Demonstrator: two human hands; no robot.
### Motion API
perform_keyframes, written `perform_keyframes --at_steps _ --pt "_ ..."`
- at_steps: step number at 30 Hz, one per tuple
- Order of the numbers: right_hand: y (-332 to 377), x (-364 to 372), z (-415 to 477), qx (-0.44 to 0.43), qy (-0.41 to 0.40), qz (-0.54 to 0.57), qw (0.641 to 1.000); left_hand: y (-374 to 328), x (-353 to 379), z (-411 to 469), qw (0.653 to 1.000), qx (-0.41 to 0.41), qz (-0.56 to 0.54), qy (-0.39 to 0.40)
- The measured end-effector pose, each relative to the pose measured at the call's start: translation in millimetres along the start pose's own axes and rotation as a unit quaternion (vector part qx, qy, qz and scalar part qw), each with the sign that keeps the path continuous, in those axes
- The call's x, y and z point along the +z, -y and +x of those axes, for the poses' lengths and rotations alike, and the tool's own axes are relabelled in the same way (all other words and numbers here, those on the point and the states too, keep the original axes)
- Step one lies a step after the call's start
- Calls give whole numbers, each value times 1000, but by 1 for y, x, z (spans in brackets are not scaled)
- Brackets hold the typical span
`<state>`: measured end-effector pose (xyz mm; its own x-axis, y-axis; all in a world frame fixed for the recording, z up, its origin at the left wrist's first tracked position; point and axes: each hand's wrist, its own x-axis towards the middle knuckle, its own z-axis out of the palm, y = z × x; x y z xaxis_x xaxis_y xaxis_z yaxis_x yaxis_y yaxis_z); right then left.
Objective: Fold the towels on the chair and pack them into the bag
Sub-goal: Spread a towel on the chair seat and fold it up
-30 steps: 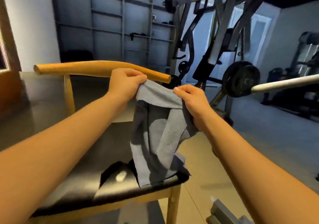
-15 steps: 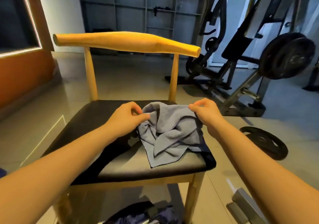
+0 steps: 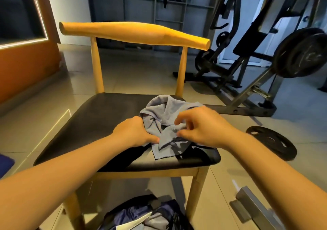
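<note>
Head view: your left hand [image 3: 134, 132] grips, right hand [image 3: 203, 127] pinches the limp, light grey towel [image 3: 164, 112]; take it by corners

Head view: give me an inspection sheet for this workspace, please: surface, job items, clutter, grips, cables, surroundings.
Surface: black chair seat, wooden frame.
Job's things: grey towel crumpled on the seat's right half, unfolded; bag open on the floor before the chair.
Clutter: weight plate flat on the floor, right of the chair.
Grips: left hand grips the towel's near-left edge; right hand pinches a fold, slightly blurred.
Cables: nothing seen.
Surroundings: weight machine right, grey shelving behind.
</note>
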<state>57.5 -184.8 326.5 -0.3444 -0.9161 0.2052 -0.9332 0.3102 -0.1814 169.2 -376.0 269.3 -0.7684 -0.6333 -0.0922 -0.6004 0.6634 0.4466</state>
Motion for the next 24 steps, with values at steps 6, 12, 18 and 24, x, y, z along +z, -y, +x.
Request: perform_keyframes --at_steps 6,12,18,24 --pt "-3 32 7 -29 -6 -197 980 -4 15 -7 993 -12 -115 -17" --pt "-16 35 9 -32 -20 -166 985 5 -2 -5 974 16 -223 -23" --pt "-20 38 11 -51 -26 -114 992 22 -37 2 967 18 -256 -4" --pt "-18 41 22 12 -47 -34 998 31 -34 10 964 18 -260 53"
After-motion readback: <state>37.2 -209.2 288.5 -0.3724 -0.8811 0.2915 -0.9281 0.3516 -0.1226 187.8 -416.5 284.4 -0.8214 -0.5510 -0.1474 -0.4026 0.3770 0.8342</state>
